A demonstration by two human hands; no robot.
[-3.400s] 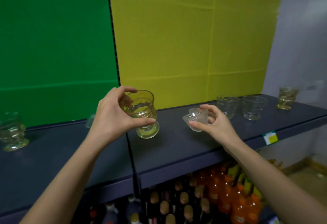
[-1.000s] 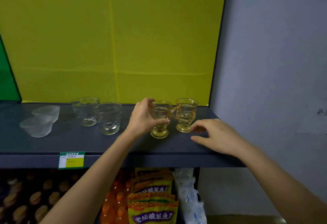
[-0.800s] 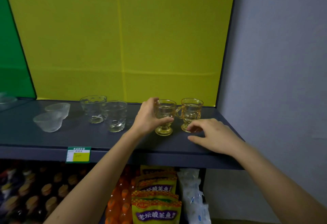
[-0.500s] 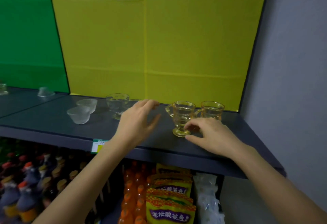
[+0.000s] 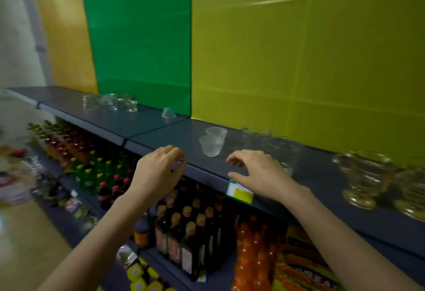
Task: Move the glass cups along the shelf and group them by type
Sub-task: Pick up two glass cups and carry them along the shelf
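Two small frosted glass cups (image 5: 211,146) stand touching near the middle of the dark grey shelf (image 5: 177,134), just beyond our hands, and both hands are empty. The left hand (image 5: 158,171) hovers at the shelf's near edge with its fingers loosely bent. The right hand (image 5: 259,175) hangs well apart from it above the yellow price label (image 5: 240,193), fingers relaxed and gripping nothing. Right of the frosted pair stand two clear dimpled glass tumblers (image 5: 285,153), partly behind the right hand, and further right are two amber footed glass cups (image 5: 363,175), so three kinds look grouped. We judge the step in hand to be a reach leftward: a lone small clear cup (image 5: 168,113) sits far back before the green back panel (image 5: 138,38), and a blurred cluster of glasses (image 5: 110,102) lies far left, types we cannot tell. To do it well, we should pass around the frosted pair, grip one cup per hand by its wall, and set it beside its like without clinking rims. Below, dark glass bottles (image 5: 184,228) and orange drink bottles (image 5: 255,256) crowd the lower rack, so a cup nudged off the near edge would likely fall among them.
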